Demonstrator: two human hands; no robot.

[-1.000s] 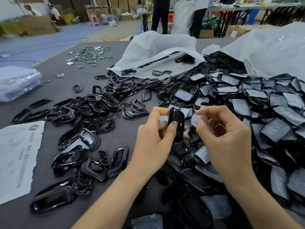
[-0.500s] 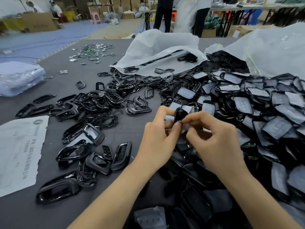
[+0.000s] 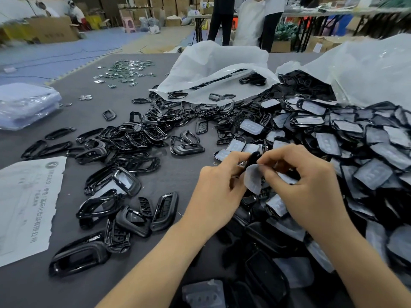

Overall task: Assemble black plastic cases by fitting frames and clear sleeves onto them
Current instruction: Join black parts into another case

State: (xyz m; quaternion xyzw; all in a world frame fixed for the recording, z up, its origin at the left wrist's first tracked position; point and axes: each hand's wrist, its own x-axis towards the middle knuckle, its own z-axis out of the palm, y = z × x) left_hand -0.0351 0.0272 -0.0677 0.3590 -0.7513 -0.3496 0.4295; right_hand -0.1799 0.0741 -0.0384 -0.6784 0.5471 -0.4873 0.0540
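My left hand point(image 3: 216, 192) pinches a small black plastic case point(image 3: 252, 158) at the middle of the grey table point(image 3: 93, 107). My right hand point(image 3: 304, 187) grips the same case from the right, and a clear sleeve point(image 3: 253, 178) hangs between thumb and fingers, touching the case. Loose black frames point(image 3: 133, 141) lie scattered to the left. A heap of black cases with clear sleeves point(image 3: 347, 147) fills the right side.
A printed white sheet point(image 3: 24, 205) lies at the left edge, a wrapped bluish bundle point(image 3: 24, 105) behind it. Small shiny metal pieces point(image 3: 124, 71) sit far back. White plastic bags point(image 3: 213, 70) with more parts lie behind the piles. People stand beyond the table.
My right hand closed in on the case held by my left hand. A clear sleeve has come into view between the fingers, hanging below the case.
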